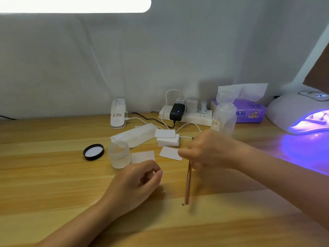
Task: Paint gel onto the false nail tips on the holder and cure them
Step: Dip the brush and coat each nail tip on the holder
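Right hand point(208, 150) grips brush point(188, 182), tip down near table point(53, 175). Left hand point(135, 182) loosely curled, holding nothing visible. Nail lamp point(292, 111) glowing purple.

Left hand point(135, 182) loosely curled, right hand point(210, 152) blurred, fingers gripping a thin stick
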`<state>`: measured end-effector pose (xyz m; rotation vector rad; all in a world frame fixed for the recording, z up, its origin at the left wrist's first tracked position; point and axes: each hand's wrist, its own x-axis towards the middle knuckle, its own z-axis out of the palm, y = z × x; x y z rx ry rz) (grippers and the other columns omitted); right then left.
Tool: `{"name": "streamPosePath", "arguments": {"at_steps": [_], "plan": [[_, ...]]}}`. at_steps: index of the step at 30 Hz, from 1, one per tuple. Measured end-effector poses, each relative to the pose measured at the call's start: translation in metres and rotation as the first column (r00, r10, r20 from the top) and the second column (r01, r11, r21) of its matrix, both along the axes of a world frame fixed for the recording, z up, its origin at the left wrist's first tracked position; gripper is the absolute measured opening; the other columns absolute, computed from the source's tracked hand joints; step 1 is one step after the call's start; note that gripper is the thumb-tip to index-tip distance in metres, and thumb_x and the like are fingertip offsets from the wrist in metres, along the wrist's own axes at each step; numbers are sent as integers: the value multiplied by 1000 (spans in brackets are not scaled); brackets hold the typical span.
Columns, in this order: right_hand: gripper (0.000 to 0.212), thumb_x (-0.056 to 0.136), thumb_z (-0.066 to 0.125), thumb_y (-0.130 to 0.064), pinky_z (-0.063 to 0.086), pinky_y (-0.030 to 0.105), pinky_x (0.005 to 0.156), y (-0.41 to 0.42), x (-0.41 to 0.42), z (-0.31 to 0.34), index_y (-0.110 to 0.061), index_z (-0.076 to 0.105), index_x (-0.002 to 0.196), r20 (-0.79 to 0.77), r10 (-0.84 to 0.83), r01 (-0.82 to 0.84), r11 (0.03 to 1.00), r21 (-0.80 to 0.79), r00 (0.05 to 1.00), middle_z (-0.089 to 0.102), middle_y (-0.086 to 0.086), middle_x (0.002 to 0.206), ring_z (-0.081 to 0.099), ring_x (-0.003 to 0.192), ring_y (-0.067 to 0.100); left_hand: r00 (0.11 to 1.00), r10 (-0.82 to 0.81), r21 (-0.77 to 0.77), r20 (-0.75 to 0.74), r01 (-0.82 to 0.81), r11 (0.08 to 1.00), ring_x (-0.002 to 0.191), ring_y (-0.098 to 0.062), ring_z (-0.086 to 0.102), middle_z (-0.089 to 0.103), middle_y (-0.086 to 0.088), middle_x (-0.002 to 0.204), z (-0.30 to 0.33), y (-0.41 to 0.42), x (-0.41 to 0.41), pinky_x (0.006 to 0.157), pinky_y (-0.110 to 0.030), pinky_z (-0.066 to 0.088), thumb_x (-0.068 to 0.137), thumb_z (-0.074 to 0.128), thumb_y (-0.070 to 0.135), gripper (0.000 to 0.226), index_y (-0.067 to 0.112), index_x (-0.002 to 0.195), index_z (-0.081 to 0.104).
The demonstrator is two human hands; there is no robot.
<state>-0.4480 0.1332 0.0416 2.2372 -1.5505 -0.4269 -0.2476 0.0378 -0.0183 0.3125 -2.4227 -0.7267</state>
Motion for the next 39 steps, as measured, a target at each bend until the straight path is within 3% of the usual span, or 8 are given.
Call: {"name": "streamPosePath", "arguments": {"at_steps": [4, 7, 10, 15, 23, 28, 31, 39], "plan": [[7, 72, 63, -5, 44, 32, 36, -3, 7, -11, -8, 63, 78, 565, 202, 162, 835, -527, 800, 58, 3, 54, 52, 42, 19, 998, -35, 38, -51, 37, 999, 51, -3, 42, 49, 17, 57, 1, 0, 0, 49, -12, 28, 84, 46, 42, 20, 29, 75, 58], [6, 85, 58, -16, 49, 21, 54, -19, 35, -20, -21, 62, 86, 920, 265, 462, 803, -377, 289, 65, -2, 73, 60, 65, 10, 995, -50, 29, -89, 52, 998, 50, -2, 43, 48, 16, 56, 0, 1, 1, 50, -9, 28, 86, 47, 39, 25, 21, 76, 62], [11, 85, 64, -24, 46, 11, 55, -41, 60, -21, -22, 61, 75, 937, 339, 569, 789, -233, -85, 62, -8, 65, 58, 62, 3, 987, -59, 40, -152, 65, 997, 48, -1, 43, 46, 17, 53, 1, 1, 3, 50, -7, 27, 88, 49, 34, 26, 15, 76, 63], [37, 94, 47, -28, 40, 14, 52, -71, 86, -25, -13, 55, 62, 864, 413, 640, 754, -147, -288, 47, -8, 45, 45, 47, 2, 957, -15, 83, -288, 40, 996, 44, 3, 36, 40, 18, 49, 2, -1, 3, 50, -6, 23, 88, 49, 26, 32, 6, 66, 60], [37, 97, 40, -27, 38, 14, 49, -82, 99, -50, -16, 54, 64, 898, 383, 600, 778, -187, -217, 46, -6, 50, 44, 49, 2, 918, -20, 29, -397, 34, 999, 47, 5, 34, 36, 23, 57, 23, -5, 10, 50, -9, 25, 90, 47, 18, 29, 0, 71, 61], [27, 91, 38, -36, 36, 9, 53, -89, 108, -45, -32, 50, 67, 931, 364, 540, 783, -308, 3, 54, -12, 56, 52, 59, -1, 918, -8, -71, -397, -22, 997, 42, -8, 33, 44, -1, 49, 59, -36, 34, 43, -16, 26, 89, 48, 16, 22, 4, 76, 62], [27, 94, 40, -39, 38, 12, 52, -100, 116, -31, -33, 52, 71, 921, 385, 520, 776, -358, 61, 53, -12, 59, 54, 62, -1, 888, 172, -20, -425, -200, 980, 43, -13, 40, 46, -3, 50, 67, -75, 67, 40, -24, 32, 89, 48, 19, 19, 13, 75, 59], [31, 93, 42, -33, 44, 28, 54, -123, 187, -17, -19, 58, 71, 767, 638, 337, 708, -620, 71, 54, -5, 61, 52, 57, 12, 474, 825, 347, -307, -752, 561, 70, -7, 47, 54, 4, 82, 21, -164, 162, 61, -13, 39, 87, 55, 5, 15, 18, 94, 57]]}}
